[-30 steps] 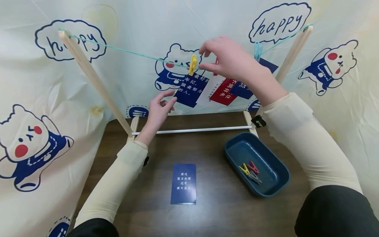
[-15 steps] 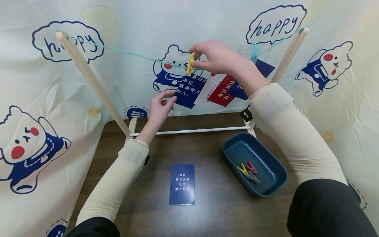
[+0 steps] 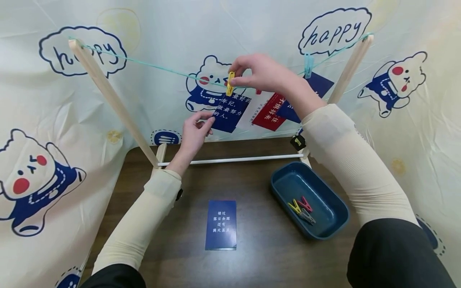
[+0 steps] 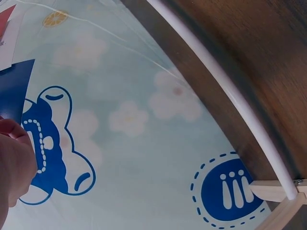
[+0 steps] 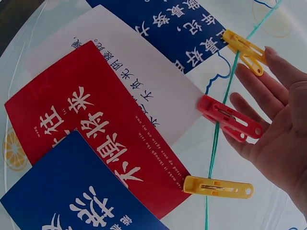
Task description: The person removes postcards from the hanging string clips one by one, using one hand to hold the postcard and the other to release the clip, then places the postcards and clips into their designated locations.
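My left hand (image 3: 194,130) pinches the lower left edge of a dark blue card (image 3: 231,111) with white writing, which hangs from the teal line (image 3: 155,64). A yellow clothespin (image 3: 230,83) sits at the card's top corner. Thumb and index finger of my right hand (image 3: 264,74) pinch that clothespin's handles, the other fingers loosely bent. The right wrist view shows the clothespin (image 5: 243,49) over both line and card corner. Just below it there, a red clothespin (image 5: 229,117) holds a white card (image 5: 115,72). Only part of my left hand (image 4: 17,163) shows in its wrist view.
Farther right on the line hang a red card (image 3: 271,114) and blue cards, one under a light blue clothespin (image 3: 308,66). Wooden posts (image 3: 111,100) and a white rod (image 3: 248,159) form the frame. A blue basin (image 3: 325,200) holds several clothespins; a blue card (image 3: 221,225) lies on the table.
My right hand has moved left onto the yellow clothespin and now pinches it. The clothespin has dipped slightly. My left hand stays at the card's edge.
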Demonstrator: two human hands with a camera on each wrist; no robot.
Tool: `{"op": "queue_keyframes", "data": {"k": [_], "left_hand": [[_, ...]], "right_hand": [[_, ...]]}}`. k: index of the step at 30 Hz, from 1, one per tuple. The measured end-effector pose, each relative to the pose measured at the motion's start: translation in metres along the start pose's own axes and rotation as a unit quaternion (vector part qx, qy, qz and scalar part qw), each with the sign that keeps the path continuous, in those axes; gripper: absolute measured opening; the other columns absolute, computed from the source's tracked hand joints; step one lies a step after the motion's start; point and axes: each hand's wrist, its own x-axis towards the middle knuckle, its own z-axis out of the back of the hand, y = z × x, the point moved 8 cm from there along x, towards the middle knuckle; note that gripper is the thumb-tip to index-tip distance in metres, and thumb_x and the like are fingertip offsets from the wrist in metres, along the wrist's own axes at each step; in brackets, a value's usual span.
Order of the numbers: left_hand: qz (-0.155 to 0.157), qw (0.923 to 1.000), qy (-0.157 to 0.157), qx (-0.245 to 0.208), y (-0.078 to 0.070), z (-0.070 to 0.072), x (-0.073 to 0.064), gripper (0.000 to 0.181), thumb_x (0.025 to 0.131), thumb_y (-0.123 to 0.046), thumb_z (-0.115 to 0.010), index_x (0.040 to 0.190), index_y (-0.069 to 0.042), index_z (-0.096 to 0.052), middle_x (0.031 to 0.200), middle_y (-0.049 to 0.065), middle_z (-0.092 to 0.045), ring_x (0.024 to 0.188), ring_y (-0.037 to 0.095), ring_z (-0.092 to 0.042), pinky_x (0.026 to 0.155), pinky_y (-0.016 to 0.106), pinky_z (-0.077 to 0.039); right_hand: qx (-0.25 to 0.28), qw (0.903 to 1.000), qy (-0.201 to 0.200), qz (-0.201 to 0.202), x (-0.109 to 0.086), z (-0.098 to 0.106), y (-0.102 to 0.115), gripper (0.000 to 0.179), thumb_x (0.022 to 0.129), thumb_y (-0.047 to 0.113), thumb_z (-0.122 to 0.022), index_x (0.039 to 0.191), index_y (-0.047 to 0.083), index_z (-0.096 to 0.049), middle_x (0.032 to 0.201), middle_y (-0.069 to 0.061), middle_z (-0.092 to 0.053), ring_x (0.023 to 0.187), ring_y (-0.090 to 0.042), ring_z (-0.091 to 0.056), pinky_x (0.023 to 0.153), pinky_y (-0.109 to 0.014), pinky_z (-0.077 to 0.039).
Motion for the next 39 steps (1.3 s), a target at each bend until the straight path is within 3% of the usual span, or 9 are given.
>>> {"op": "queue_keyframes", "data": {"k": [5, 9, 13, 22, 28, 39], "left_hand": [[-0.005, 1.0, 0.001, -0.008, -0.002, 0.002, -0.001, 0.026, 0.101, -0.013, -0.07, 0.122, 0.003, -0.072, 0.103, 0.013, -0.069, 0.059, 0.01, -0.059, 0.058, 0.019, -0.048], [-0.003, 1.0, 0.0, -0.009, -0.002, 0.004, -0.002, 0.025, 0.101, -0.014, -0.071, 0.119, 0.002, -0.072, 0.099, 0.008, -0.07, 0.059, 0.011, -0.06, 0.058, 0.02, -0.048], [-0.006, 1.0, -0.001, -0.005, -0.003, 0.006, -0.004, 0.023, 0.101, -0.014, -0.071, 0.118, 0.001, -0.073, 0.097, 0.004, -0.07, 0.059, 0.01, -0.06, 0.057, 0.022, -0.047], [-0.021, 0.9997, 0.0, -0.012, -0.009, 0.011, -0.005, 0.022, 0.101, -0.013, -0.07, 0.117, 0.002, -0.073, 0.098, 0.003, -0.069, 0.059, 0.011, -0.059, 0.056, 0.019, -0.046], [-0.037, 0.9993, 0.003, -0.011, -0.014, 0.013, -0.005, 0.022, 0.101, -0.011, -0.069, 0.117, 0.004, -0.073, 0.101, 0.017, -0.069, 0.058, 0.013, -0.059, 0.056, 0.02, -0.046], [-0.024, 0.9997, -0.004, 0.001, -0.013, 0.023, -0.009, 0.022, 0.102, -0.014, -0.069, 0.117, 0.002, -0.073, 0.095, 0.007, -0.07, 0.059, 0.015, -0.06, 0.057, 0.02, -0.048]], "right_hand": [[0.009, 0.9999, -0.001, -0.007, 0.0, 0.0, 0.003, 0.044, 0.104, 0.04, -0.063, 0.138, 0.012, -0.062, 0.132, -0.005, -0.069, 0.106, -0.02, -0.063, 0.068, -0.032, -0.058], [0.015, 0.9998, -0.007, -0.005, -0.002, -0.001, 0.004, 0.041, 0.104, 0.039, -0.065, 0.134, 0.011, -0.063, 0.128, -0.005, -0.07, 0.101, -0.019, -0.062, 0.065, -0.03, -0.057], [0.019, 0.9997, -0.017, 0.006, -0.004, 0.0, 0.005, 0.036, 0.104, 0.036, -0.065, 0.128, 0.01, -0.064, 0.125, -0.005, -0.072, 0.107, -0.019, -0.061, 0.063, -0.028, -0.055], [0.02, 0.997, -0.06, 0.045, -0.007, 0.004, 0.01, 0.025, 0.103, 0.028, -0.068, 0.116, 0.007, -0.069, 0.113, -0.006, -0.075, 0.114, -0.017, -0.059, 0.09, -0.033, -0.052], [0.011, 0.9935, -0.101, 0.051, -0.01, 0.014, 0.014, 0.023, 0.101, 0.025, -0.07, 0.112, 0.004, -0.07, 0.114, -0.009, -0.072, 0.12, -0.02, -0.052, 0.107, -0.04, -0.044], [0.007, 0.9877, -0.146, 0.054, -0.015, 0.019, 0.02, 0.025, 0.1, 0.027, -0.07, 0.111, 0.004, -0.071, 0.118, -0.009, -0.064, 0.123, -0.019, -0.048, 0.104, -0.03, -0.044]]}}
